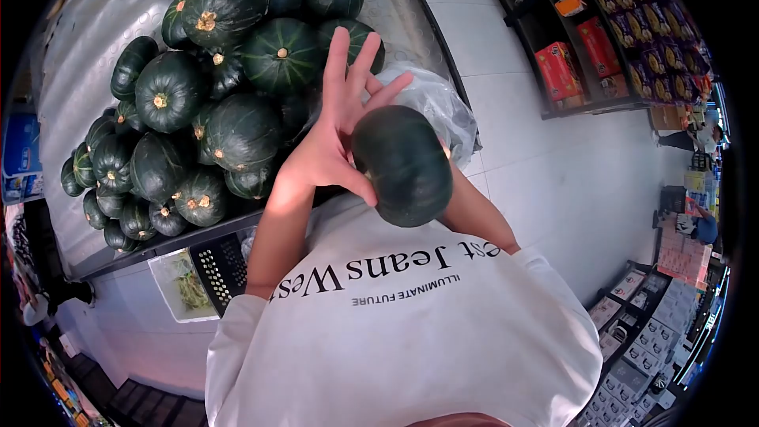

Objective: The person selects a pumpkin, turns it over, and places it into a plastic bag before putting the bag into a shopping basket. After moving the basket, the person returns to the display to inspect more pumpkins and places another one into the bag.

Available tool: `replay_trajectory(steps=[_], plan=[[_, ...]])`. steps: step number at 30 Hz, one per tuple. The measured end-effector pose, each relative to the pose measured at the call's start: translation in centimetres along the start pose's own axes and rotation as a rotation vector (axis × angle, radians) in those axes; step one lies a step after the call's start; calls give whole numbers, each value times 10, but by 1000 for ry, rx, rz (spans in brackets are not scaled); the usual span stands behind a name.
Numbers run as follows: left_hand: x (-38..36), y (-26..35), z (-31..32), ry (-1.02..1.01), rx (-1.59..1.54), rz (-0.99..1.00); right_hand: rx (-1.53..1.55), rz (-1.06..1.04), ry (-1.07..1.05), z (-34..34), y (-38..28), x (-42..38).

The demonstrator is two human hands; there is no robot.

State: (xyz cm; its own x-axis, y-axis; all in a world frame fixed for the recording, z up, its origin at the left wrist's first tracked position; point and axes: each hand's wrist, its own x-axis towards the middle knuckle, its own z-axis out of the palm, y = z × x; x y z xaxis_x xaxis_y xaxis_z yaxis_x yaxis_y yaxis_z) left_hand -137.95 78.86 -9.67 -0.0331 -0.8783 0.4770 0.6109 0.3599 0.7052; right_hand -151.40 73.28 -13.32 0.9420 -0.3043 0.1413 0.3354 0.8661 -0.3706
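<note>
A dark green kabocha pumpkin (pixel 403 166) is held up in front of my chest. My left hand (pixel 332 130) is at its left side, thumb pressed against the rind and several fingers stretched upward and apart. From the right, my right forearm (pixel 478 213) reaches in behind the pumpkin; the pumpkin hides almost all of my right hand, so its grip cannot be seen. Just beyond lies a clear plastic bag (pixel 447 107) at the edge of the display stand (pixel 87 24). To the left, a heap of kabocha pumpkins (pixel 241 130) in several sizes fills much of that stand.
A white crate (pixel 182 285) with green vegetables and a black perforated crate (pixel 217 269) sit below the stand's near edge. Shelves with red boxes (pixel 559 71) and purple packets (pixel 632 16) line the right. Stacked cartons (pixel 652 340) stand at lower right, with people farther off.
</note>
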Motion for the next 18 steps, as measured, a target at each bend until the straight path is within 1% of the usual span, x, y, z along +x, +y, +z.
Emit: replay_trajectory(steps=[1,3,4,5,6,8,11,15,18], plan=[[0,1,2,1,-54,21,14,8,-118,-6,-3,8],[1,4,3,-4,-142,59,53,75,-125,-7,-6,11],[1,6,3,-10,-177,76,76,137,-14,4,-13,7],[1,8,4,-17,-212,92,44,143,18,15,-15,8],[2,16,12,78,-264,53,12,150,49,26,-18,9],[6,33,27,271,-340,-35,-159,51,-49,47,-16,16],[-5,18,5,104,-450,86,-391,49,144,62,-11,18],[-7,14,3,51,-595,119,-500,38,175,77,-5,19],[-10,15,-1,79,-596,65,-554,23,238,89,-3,18]])
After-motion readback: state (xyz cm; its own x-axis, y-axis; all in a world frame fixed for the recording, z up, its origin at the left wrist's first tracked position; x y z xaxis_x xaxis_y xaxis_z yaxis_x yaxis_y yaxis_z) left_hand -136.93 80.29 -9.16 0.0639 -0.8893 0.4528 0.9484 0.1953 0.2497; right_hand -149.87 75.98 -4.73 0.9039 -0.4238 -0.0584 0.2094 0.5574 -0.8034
